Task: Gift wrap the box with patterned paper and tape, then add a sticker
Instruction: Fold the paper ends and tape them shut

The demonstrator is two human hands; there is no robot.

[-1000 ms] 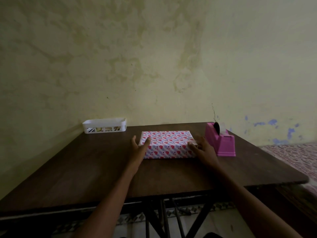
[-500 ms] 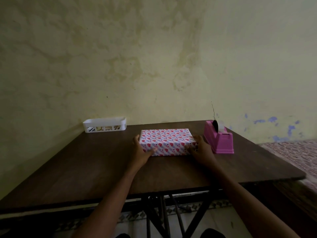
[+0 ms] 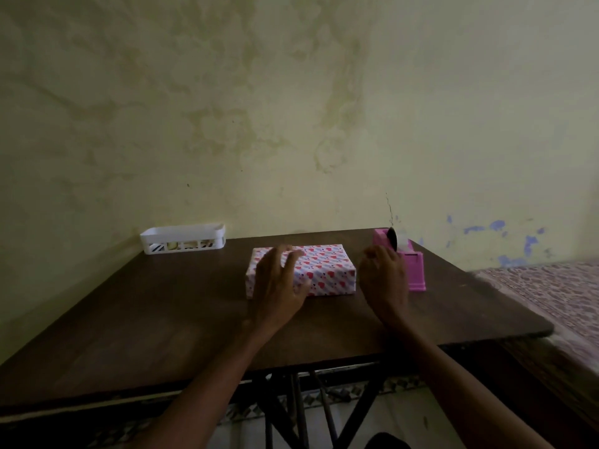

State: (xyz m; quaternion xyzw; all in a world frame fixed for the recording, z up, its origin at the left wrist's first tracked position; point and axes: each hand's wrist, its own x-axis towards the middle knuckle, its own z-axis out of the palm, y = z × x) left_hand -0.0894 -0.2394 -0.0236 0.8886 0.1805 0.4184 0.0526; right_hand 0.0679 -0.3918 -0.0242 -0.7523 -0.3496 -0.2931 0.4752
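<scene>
- The wrapped box (image 3: 327,270) is laid flat on its broad face on a dark wooden table (image 3: 162,319), towards the far middle of the top.
- Its long axis is set left to right, with one long side turned towards the person.
- The box is a low rectangular block, fully covered in white paper printed with red, pink and blue hearts; the paper is seen folded smooth over the right end.
- The left part of the box is covered from view by the left hand (image 3: 278,280), which is held over it with fingers spread wide. The fingers are blurred, and contact with the paper cannot be told.
- Just right of the box the right hand (image 3: 384,280) is raised with its back to the camera and its fingers curled away; whether anything is held cannot be told.
- Beyond that hand, right of the box, a pink plastic tape dispenser (image 3: 416,270) is placed, its near left side hidden by the hand. A dark roll (image 3: 393,238) is seated upright at its far end.
- Well to the left of the box and farther back, a white slotted plastic basket (image 3: 183,238) is set against the wall (image 3: 291,124), with small items inside that cannot be made out.
- The wall behind the box is stained yellow-green plaster, with blue patches low on the right.
- Far right of the box, off the table, a patterned cloth surface (image 3: 557,293) is seen.
</scene>
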